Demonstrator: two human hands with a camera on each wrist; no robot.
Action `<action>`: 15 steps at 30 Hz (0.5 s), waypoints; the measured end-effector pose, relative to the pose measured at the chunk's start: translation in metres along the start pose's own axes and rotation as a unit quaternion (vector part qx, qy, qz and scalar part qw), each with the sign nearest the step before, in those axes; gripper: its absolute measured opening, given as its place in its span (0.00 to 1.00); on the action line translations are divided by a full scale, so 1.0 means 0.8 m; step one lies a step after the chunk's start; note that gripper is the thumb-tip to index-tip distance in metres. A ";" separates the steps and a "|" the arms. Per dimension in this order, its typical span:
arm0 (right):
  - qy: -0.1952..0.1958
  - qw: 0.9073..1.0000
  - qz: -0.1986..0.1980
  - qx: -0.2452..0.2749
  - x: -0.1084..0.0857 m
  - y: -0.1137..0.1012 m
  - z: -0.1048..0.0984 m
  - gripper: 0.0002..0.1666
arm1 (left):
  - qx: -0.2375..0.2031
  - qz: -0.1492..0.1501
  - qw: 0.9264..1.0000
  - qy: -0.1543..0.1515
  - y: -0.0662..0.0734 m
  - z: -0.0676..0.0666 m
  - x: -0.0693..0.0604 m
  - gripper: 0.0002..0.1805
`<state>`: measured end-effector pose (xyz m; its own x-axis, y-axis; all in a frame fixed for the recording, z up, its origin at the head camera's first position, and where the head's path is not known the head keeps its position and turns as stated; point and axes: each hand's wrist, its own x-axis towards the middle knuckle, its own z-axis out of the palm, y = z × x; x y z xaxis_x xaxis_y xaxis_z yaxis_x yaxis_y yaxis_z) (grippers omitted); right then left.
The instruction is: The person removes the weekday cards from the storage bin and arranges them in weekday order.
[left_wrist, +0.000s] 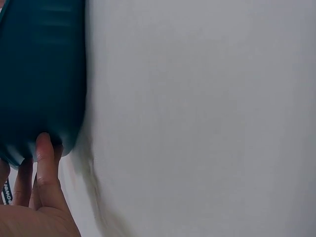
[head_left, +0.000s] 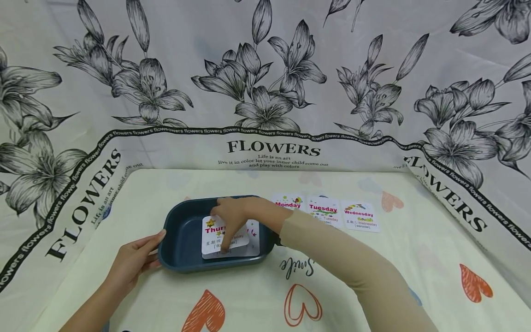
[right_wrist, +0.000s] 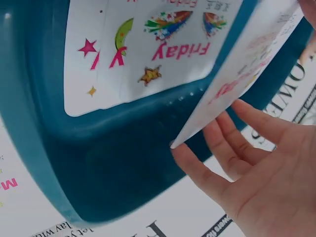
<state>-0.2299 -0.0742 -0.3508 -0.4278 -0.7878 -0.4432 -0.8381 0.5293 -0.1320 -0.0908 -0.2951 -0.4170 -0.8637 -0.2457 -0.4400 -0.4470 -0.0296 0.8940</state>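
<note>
My left hand [head_left: 134, 259] holds the left end of a dark blue tray [head_left: 178, 265], its fingers against the outer wall in the left wrist view. Over the tray, my right hand [head_left: 234, 216] pinches the Thursday card [head_left: 213, 237] between thumb and fingers. The right wrist view shows this card tilted up on edge, with my right hand [right_wrist: 266, 173] gripping its sides. Beneath it a Friday card [right_wrist: 180, 61] lies in the tray, beside at least one more card whose word is mostly covered.
Right of the tray, a Monday card [head_left: 287, 203], a Tuesday card [head_left: 323, 210] and a Wednesday card [head_left: 359, 216] lie in a row. My right forearm partly covers the first two. A flower-printed cloth [head_left: 265, 152] rises behind the heart-printed table cover [head_left: 352, 299].
</note>
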 end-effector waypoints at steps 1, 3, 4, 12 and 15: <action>0.007 1.000 -0.002 0.006 -0.002 0.001 -0.002 0.56 | -0.001 0.001 1.000 0.000 0.000 0.000 0.000 0.33; 0.019 1.000 -0.003 0.015 -0.008 0.002 -0.005 0.57 | -0.006 0.000 1.000 -0.001 -0.001 -0.001 0.000 0.27; 0.022 1.000 -0.003 0.018 -0.011 0.002 -0.006 0.57 | -0.008 0.000 1.000 -0.001 -0.001 -0.001 0.000 0.23; 0.033 0.999 0.006 0.014 -0.034 0.013 -0.008 0.57 | -0.013 0.006 1.000 0.007 -0.004 -0.001 0.000 0.19; 0.038 0.999 0.009 0.013 -0.042 0.020 -0.005 0.58 | -0.018 0.009 1.000 0.006 -0.003 -0.002 0.001 0.12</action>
<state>-0.2301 -0.0409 -0.3342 -0.4681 -0.7995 -0.3764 -0.8215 0.5507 -0.1479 -0.0900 -0.2963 -0.4190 -0.8681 -0.2585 -0.4237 -0.4236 -0.0592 0.9039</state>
